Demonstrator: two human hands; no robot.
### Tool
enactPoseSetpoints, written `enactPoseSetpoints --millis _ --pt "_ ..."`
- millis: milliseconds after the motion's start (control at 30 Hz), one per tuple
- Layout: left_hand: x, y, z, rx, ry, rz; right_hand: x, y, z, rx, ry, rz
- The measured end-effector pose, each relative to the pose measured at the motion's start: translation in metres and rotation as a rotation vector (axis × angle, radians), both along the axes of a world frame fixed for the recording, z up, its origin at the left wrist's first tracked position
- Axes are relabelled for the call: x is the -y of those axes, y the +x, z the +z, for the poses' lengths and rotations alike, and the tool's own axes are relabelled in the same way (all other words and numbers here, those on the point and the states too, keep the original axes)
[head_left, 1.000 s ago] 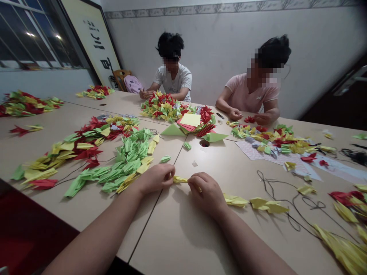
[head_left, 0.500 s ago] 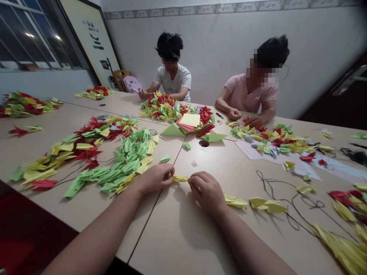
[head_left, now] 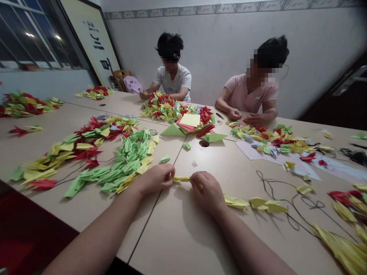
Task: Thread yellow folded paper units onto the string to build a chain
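Observation:
A small yellow folded paper crane (head_left: 181, 179) is stretched between my two hands above the table. My left hand (head_left: 157, 176) pinches its left end, fingers closed. At its right end, the curled fingers of my right hand (head_left: 207, 189) grip it, with more yellow paper showing between them. Several yellow folded papers (head_left: 259, 203) lie in a row to the right of my right wrist, near a dark cord (head_left: 294, 200). Beside my left hand runs a long row of green folded papers (head_left: 123, 164), edged with yellow ones. A single green folded paper (head_left: 164, 159) lies just beyond my left knuckles.
Across the table (head_left: 183, 229) two people sit with their hands on folded papers. A stack of square paper sheets (head_left: 190, 120) lies mid-table by a colourful pile (head_left: 160, 107). A round hole (head_left: 203, 143) pierces the tabletop. More yellow papers (head_left: 341, 244) fill the near right.
My right hand has shifted slightly to the right, so a bit more of the yellow paper shows between my hands. My left hand has barely moved.

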State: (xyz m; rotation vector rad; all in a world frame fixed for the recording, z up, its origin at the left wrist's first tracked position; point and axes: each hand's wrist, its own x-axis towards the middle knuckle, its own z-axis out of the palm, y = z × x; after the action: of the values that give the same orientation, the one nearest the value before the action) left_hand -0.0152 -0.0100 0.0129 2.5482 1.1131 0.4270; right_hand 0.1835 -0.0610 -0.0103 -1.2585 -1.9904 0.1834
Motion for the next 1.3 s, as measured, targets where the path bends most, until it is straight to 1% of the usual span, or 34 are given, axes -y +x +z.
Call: enactPoseSetpoints --millis 100,333,533,667,900,1167,1300 --pt "-0.0003 -0.0001 -0.0001 0.001 0.000 0.010 0.0004 0.0001 0.0006 0.008 -0.018 -0.001" --pt "-0.0002 0.0000 0.0014 -0.009 0.017 0.069 0.0019 -0.0008 0.0039 0.073 0.024 0.104" --pt "-0.0005 -0.0004 0.0001 -0.024 0.018 0.031 0.0014 -0.0006 0.0020 0.054 -0.009 0.023" --pt "-0.0008 -0.0004 -0.0003 -0.021 0.015 0.022 -0.0006 -0.0002 0.0007 0.062 0.000 0.021" --pt "-0.0002 0.0008 0.0014 -0.027 -0.013 0.026 -0.0011 -0.0002 0.0016 0.106 0.077 0.012" --pt "0.0011 0.0004 0.0051 -0.027 -0.054 0.044 -0.0022 -0.0005 0.0022 0.201 0.230 0.044" --pt "0.0011 0.0012 0.0034 -0.010 -0.071 0.053 -0.0018 -0.0007 0.0030 0.221 0.250 0.043"
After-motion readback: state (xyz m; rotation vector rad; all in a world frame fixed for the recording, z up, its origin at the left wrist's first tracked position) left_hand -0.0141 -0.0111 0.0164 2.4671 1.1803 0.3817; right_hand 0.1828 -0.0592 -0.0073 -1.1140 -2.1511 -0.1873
